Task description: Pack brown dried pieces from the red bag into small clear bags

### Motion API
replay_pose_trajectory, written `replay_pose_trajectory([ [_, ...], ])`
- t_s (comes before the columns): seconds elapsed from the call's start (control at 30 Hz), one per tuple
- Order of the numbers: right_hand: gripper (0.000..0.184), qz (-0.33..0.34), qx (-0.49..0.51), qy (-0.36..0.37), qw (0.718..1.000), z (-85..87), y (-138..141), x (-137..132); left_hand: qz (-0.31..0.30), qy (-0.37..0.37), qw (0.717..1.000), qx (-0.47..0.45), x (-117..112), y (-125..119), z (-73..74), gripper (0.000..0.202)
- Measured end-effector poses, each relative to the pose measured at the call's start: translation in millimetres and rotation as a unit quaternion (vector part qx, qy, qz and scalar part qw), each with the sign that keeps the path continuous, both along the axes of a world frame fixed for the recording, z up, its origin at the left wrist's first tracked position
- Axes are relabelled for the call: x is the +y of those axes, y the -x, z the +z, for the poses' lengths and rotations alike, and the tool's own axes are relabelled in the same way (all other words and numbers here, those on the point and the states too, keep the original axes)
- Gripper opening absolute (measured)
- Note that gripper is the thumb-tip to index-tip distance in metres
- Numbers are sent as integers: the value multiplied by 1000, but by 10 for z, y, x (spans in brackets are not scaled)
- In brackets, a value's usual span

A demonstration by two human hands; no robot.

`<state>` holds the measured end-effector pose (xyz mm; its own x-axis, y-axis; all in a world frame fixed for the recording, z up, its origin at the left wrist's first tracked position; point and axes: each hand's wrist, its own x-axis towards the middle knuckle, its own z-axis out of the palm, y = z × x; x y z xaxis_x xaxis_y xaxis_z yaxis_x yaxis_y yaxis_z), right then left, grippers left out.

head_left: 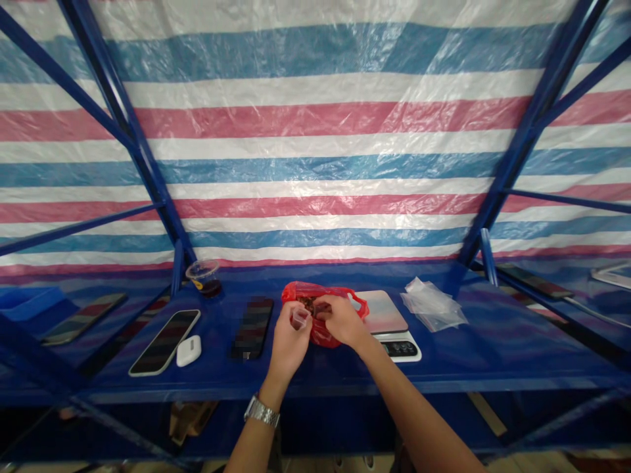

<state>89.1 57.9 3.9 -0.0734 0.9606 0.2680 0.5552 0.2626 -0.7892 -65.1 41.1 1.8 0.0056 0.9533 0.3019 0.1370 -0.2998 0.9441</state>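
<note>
A red plastic bag [323, 292] with dark contents lies open on the blue table [345, 374], just left of a small digital scale [389, 322]. My left hand [288, 338], a metal watch on its wrist, is closed on a small clear plastic bag [300, 319] held at the red bag's mouth. My right hand [340, 318] is curled with its fingertips pinched at the mouth of the red bag, beside the clear bag; what it pinches is hidden.
A pile of clear plastic bags [432, 305] lies right of the scale. Left of the hands lie two phones [254, 327] [165, 341], a white earbud case [188, 350] and a plastic cup [204, 277] of dark liquid. Blue frame struts cross both sides.
</note>
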Motion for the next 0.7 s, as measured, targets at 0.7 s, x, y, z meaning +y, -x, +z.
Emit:
replay_pose_trajectory([
  [0.7,45,96,-87,-152,980,433,-13,-390,0,-43,997,59,-35,-162,-44,22],
])
